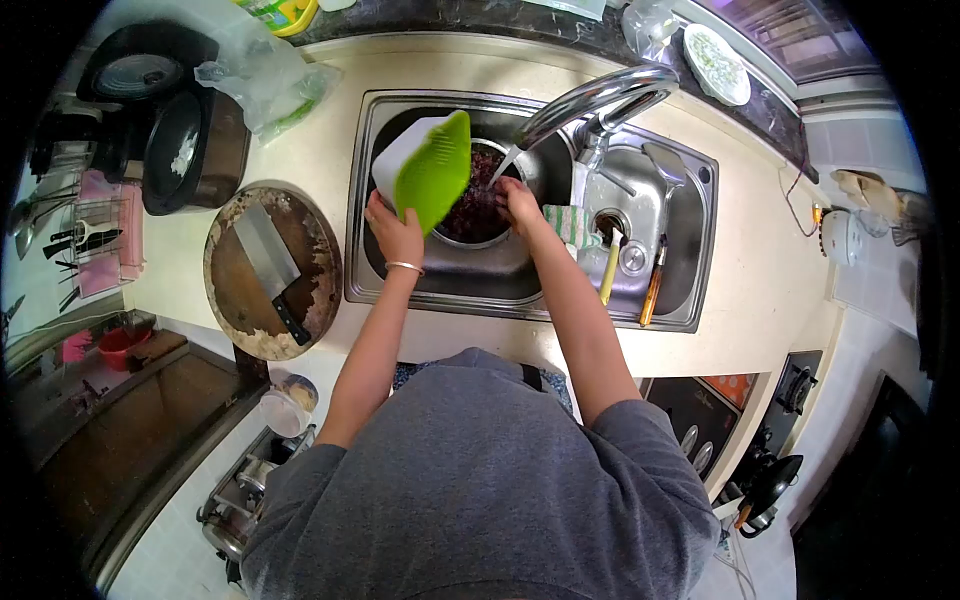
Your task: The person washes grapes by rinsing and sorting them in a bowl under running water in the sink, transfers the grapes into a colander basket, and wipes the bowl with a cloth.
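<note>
My left hand (397,232) is closed on the near edge of a green strainer (436,172) with a white basin (397,150) behind it, both tilted over the left sink bowl. Beneath them stands a round metal pot (478,243) holding dark reddish-purple pieces (478,205), too small to name. My right hand (517,204) is at the pot's right side, under the faucet (590,95), its fingers curled together by the dark pieces. What those fingers hold, if anything, is hidden. The strainer covers the pot's left part.
A cleaver (268,255) lies on a round wooden chopping board (225,295) at left. In the right sink bowl (683,290) are a yellow-handled tool (610,270), an orange-handled tool (653,285) and a metal spatula (664,165). A striped cloth (567,224) hangs over the divider.
</note>
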Motion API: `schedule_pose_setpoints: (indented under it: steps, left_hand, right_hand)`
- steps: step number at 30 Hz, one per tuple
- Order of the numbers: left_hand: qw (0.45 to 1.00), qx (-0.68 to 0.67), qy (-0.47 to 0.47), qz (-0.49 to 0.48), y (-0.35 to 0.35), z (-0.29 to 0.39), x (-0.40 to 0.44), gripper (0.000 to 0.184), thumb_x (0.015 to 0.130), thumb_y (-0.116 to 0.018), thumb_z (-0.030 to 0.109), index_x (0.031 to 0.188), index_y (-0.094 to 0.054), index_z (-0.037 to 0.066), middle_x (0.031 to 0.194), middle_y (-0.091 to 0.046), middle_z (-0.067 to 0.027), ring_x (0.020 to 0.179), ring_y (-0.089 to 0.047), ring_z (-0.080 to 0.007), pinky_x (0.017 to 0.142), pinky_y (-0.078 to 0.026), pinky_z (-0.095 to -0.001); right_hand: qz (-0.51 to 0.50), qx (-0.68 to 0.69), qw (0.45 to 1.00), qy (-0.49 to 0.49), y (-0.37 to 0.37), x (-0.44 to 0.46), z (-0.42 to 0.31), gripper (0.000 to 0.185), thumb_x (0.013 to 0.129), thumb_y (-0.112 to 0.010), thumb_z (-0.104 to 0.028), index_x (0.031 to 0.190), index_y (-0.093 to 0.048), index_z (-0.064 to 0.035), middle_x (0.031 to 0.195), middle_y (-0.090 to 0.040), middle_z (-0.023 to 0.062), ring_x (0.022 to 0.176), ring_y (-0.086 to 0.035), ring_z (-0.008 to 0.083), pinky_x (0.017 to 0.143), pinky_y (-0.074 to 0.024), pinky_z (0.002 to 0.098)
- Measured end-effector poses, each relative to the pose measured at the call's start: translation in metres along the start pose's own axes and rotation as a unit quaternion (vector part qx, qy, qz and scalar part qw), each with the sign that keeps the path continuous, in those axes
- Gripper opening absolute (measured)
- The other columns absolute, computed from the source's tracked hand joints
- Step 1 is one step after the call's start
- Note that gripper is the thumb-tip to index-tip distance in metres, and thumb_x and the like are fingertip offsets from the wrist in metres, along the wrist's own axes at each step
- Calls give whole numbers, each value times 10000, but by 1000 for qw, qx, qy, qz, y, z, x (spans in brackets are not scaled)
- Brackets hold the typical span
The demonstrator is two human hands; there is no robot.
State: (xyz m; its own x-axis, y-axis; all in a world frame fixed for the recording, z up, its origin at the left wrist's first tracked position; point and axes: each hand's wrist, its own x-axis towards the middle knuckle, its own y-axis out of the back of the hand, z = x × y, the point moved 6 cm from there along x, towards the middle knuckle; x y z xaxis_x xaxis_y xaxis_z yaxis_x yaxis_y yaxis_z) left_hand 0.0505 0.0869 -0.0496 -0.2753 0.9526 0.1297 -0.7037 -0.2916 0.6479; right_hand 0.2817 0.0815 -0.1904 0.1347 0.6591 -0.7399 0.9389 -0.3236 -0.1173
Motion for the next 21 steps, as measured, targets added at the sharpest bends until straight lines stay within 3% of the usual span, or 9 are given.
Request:
schedule_pose_setpoints:
  steps: [3, 4, 5, 6, 12, 15, 18, 20, 21]
  left_hand:
    - [989, -102, 82, -62, -16, -37, 2, 452, 760, -502, 108, 1161, -364, -48, 1059, -466, -199, 1019, -443, -365, 898, -357, -394]
    - [943, -242, 193, -123, -27, -47, -4, 453, 771, -502, 122, 1168, -361, -45, 1066, -480, -183, 1003, -476, -335, 856, -395, -391]
    - [860, -374, 297, -179, -40, -53, -13, 455, 781, -501, 136, 1175, -359, -41, 1074, -494, -166, 987, -509, -305, 814, -433, -387]
    - [831, -358, 355, -234, -29, -30, -22, 456, 798, -484, 190, 1192, -364, -5, 1078, -513, -132, 909, -566, -250, 701, -495, -395]
    - [754, -311, 420, -397, -36, -29, -52, 407, 809, -462, 261, 1153, -464, 45, 1011, -580, -89, 870, -600, -233, 700, -506, -368]
    - [722, -363, 434, -399, -43, -27, -61, 398, 781, -509, 226, 1123, -490, 24, 1016, -585, -113, 878, -603, -244, 685, -514, -402]
    - [714, -380, 419, -413, -64, -38, -68, 379, 786, -532, 222, 1102, -509, 14, 1010, -588, -105, 884, -601, -236, 684, -514, -403]
    - [709, -396, 413, -412, -70, -29, -68, 373, 787, -550, 204, 1105, -508, 14, 1018, -584, -103, 886, -599, -232, 689, -512, -394]
    - [706, -410, 408, -408, -73, -21, -68, 369, 787, -567, 185, 1109, -508, 15, 1025, -581, -101, 889, -598, -227, 695, -511, -386]
  right_hand:
    - [4, -21, 999, 27, 3, -24, -17, 321, 888, -425, -337, 1122, -504, -132, 1065, -545, -4, 962, -500, 160, 836, -406, 335]
    - [2, -12, 1000, 21, 5, -33, -23, 333, 880, -439, -358, 1109, -513, -128, 1039, -557, -3, 910, -524, 152, 790, -427, 326]
    - [0, -2, 1000, 15, 6, -42, -28, 346, 873, -454, -379, 1097, -523, -123, 1013, -568, -3, 858, -547, 145, 745, -449, 316]
    - [-10, 16, 999, 30, 8, -53, -34, 384, 857, -478, -406, 1112, -521, -121, 987, -579, 4, 778, -566, 129, 654, -476, 304]
    - [-31, -113, 992, 43, 29, -105, -60, 398, 856, -487, -366, 1153, -503, -103, 937, -591, 27, 790, -583, 122, 617, -511, 302]
    - [-60, -146, 986, 48, 31, -127, -74, 364, 855, -499, -307, 1138, -510, -78, 916, -596, 48, 782, -587, 136, 564, -518, 300]
    - [-85, -189, 974, 93, 35, -137, -84, 314, 834, -523, -194, 1110, -520, -42, 889, -599, 60, 792, -586, 141, 624, -506, 288]
    - [-66, -265, 917, 292, 34, -148, -103, 348, 788, -535, -88, 1125, -506, -9, 904, -609, 89, 817, -589, 161, 706, -479, 282]
    - [-65, -266, 917, 291, 32, -155, -107, 348, 788, -535, -88, 1125, -506, -9, 904, -609, 89, 817, -589, 161, 706, -479, 282]
